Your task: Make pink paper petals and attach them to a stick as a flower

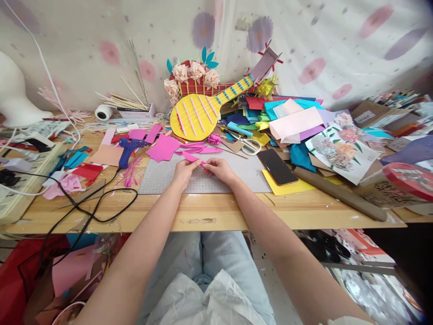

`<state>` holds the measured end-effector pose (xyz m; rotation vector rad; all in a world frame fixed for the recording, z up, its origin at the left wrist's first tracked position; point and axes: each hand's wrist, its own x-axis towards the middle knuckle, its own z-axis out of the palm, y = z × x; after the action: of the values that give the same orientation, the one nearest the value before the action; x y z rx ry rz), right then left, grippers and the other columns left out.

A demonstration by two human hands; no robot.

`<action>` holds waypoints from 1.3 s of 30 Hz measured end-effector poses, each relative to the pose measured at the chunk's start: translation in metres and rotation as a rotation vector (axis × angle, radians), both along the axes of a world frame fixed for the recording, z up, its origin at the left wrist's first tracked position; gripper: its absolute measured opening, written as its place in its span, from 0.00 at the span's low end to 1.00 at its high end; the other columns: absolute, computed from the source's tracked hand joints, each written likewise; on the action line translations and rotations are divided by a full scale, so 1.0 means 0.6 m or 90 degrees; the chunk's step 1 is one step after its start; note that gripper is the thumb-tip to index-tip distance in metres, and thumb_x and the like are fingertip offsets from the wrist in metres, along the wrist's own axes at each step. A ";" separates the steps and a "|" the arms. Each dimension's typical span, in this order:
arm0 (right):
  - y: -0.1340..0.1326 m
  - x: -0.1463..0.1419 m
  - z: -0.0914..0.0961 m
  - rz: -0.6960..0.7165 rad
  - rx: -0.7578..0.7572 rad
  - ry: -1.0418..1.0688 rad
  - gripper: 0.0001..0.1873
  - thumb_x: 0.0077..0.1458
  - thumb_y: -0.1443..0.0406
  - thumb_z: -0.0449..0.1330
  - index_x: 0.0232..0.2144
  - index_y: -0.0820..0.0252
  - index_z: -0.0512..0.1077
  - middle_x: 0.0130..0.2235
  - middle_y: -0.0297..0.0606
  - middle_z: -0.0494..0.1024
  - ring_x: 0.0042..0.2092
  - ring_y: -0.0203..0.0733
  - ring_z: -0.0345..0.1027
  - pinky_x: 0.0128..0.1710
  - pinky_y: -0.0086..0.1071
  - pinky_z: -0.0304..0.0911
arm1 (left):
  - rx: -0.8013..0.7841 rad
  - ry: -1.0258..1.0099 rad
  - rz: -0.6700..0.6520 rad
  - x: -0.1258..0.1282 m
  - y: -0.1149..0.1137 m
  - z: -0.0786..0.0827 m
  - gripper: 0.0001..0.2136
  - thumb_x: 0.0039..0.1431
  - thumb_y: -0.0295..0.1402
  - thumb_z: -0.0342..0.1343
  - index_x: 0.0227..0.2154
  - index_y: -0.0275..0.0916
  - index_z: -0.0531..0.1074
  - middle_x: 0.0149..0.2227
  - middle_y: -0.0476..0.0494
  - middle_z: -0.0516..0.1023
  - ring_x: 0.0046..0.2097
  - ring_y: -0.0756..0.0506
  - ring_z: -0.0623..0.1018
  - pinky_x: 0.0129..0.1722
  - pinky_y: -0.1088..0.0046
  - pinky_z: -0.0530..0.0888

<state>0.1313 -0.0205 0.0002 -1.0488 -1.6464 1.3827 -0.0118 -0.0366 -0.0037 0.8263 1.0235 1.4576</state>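
My left hand (184, 171) and my right hand (218, 169) meet over the grey cutting mat (162, 178), and both pinch a small pink paper piece (191, 157) between their fingertips. More pink paper scraps (164, 148) lie just beyond the hands on the mat's far edge. A blue glue gun (129, 149) rests to the left of them, its black cord trailing over the table edge.
A yellow paper guitar (198, 116) leans at the back before a flower basket (192, 79). Scissors (246, 144), a black phone (277, 166) and a stack of coloured paper (291, 122) lie right. A wooden rod (338, 194) lies near the front edge (203, 221).
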 end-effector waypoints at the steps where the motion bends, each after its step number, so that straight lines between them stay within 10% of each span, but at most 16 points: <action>1: 0.000 0.000 0.001 0.000 -0.010 0.004 0.19 0.41 0.50 0.62 0.23 0.62 0.69 0.23 0.34 0.74 0.23 0.30 0.63 0.23 0.25 0.61 | -0.002 -0.015 0.000 0.000 0.000 0.001 0.11 0.34 0.33 0.66 0.24 0.34 0.76 0.27 0.46 0.78 0.35 0.49 0.75 0.47 0.67 0.69; 27: -0.006 0.026 0.020 0.061 -0.071 -0.022 0.18 0.39 0.52 0.64 0.23 0.62 0.70 0.23 0.33 0.75 0.23 0.29 0.63 0.25 0.25 0.60 | -0.038 -0.085 0.077 -0.020 -0.008 0.026 0.08 0.40 0.32 0.63 0.20 0.34 0.71 0.26 0.45 0.75 0.37 0.48 0.76 0.42 0.68 0.72; 34: -0.001 0.046 0.013 0.014 0.035 -0.127 0.14 0.46 0.55 0.60 0.27 0.61 0.72 0.24 0.34 0.76 0.24 0.31 0.64 0.26 0.26 0.58 | 0.205 0.419 0.199 -0.037 -0.014 0.012 0.12 0.45 0.35 0.59 0.36 0.41 0.74 0.44 0.41 0.72 0.50 0.44 0.69 0.51 0.63 0.66; 39: -0.010 0.043 0.019 0.025 0.174 -0.211 0.13 0.51 0.58 0.56 0.34 0.59 0.75 0.24 0.33 0.76 0.28 0.35 0.66 0.32 0.28 0.59 | 0.362 0.744 0.079 -0.025 -0.027 0.018 0.06 0.50 0.32 0.56 0.31 0.43 0.75 0.40 0.43 0.74 0.48 0.43 0.70 0.59 0.59 0.53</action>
<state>0.1574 -0.0267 0.0113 -1.1289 -2.0383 1.0071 -0.0268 -0.0527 0.0068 2.2043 1.5081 1.3389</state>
